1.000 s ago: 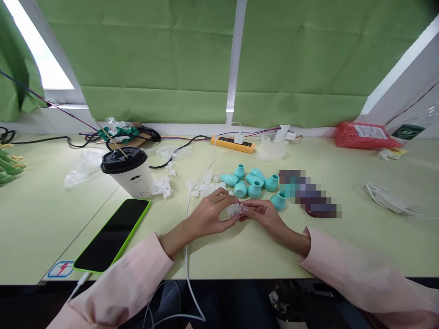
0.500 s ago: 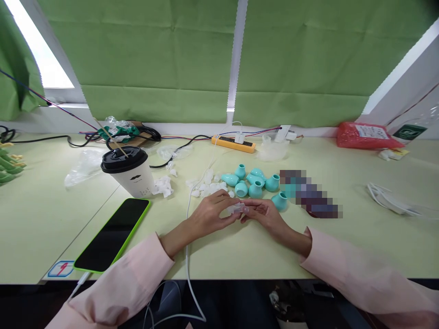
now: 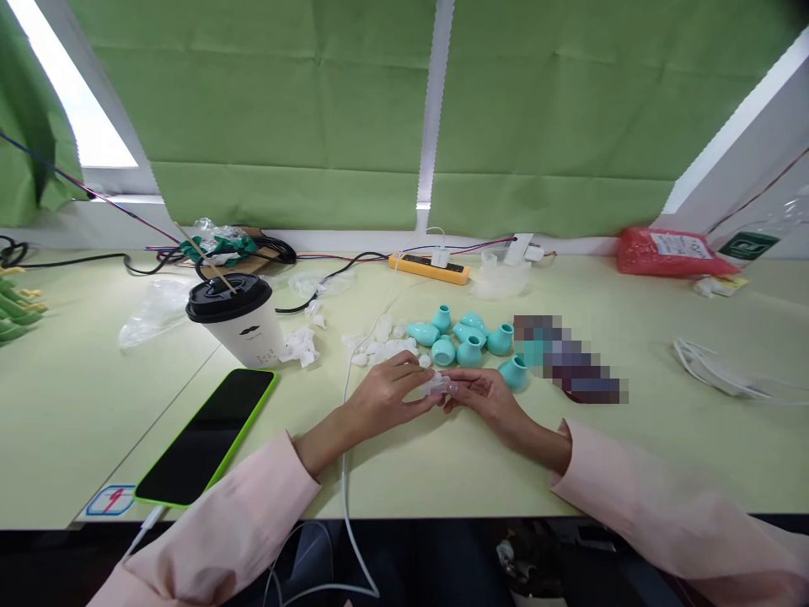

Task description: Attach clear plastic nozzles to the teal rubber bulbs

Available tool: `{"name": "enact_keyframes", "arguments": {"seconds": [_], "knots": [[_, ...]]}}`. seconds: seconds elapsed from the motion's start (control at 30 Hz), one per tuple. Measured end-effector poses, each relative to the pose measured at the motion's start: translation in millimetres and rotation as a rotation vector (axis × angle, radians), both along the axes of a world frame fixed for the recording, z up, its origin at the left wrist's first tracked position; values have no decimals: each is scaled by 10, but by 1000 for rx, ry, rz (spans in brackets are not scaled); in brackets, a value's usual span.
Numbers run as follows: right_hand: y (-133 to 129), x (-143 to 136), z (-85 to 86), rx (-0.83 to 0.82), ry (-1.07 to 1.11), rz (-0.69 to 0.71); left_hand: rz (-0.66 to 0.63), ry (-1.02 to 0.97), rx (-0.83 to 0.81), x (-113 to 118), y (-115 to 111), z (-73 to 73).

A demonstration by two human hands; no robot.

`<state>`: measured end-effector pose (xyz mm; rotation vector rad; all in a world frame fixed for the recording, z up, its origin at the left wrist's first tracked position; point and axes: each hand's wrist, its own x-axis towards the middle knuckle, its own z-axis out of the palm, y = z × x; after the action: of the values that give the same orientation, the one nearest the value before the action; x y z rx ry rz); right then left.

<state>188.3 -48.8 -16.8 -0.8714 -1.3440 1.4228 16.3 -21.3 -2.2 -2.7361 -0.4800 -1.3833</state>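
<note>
My left hand (image 3: 388,394) and my right hand (image 3: 484,396) meet over the table, both closed on one small translucent whitish piece (image 3: 435,384). Its exact kind I cannot make out, since the fingers cover part of it. Just beyond my fingertips stands a group of small turquoise vase-shaped pieces (image 3: 468,351), some upright with round openings, some lying on their sides. One more turquoise piece (image 3: 513,372) sits close behind my right hand. Behind my left hand lies a loose heap of similar translucent white pieces (image 3: 383,341).
A white cup with a black lid (image 3: 243,333) and a phone in a green case (image 3: 206,438) are at left. A white cable (image 3: 345,472) runs past my left wrist. Behind are a yellow power strip (image 3: 430,268) and a red package (image 3: 670,253); a pixelated patch covers something at right.
Both hands stay almost where they were, with the small translucent piece still between the fingers. The whole view has shifted very slightly.
</note>
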Motion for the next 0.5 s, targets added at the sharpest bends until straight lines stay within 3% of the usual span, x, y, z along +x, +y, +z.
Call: {"name": "enact_keyframes", "arguments": {"seconds": [0.17, 0.4, 0.5], "knots": [[-17, -17, 23, -29, -11, -3, -14, 42, 68, -4, -31, 36], [-53, -28, 63, -2, -46, -13, -23, 33, -3, -11, -34, -26], [-31, -15, 53, 28, -49, -23, -11, -11, -123, -7, -56, -3]]}}
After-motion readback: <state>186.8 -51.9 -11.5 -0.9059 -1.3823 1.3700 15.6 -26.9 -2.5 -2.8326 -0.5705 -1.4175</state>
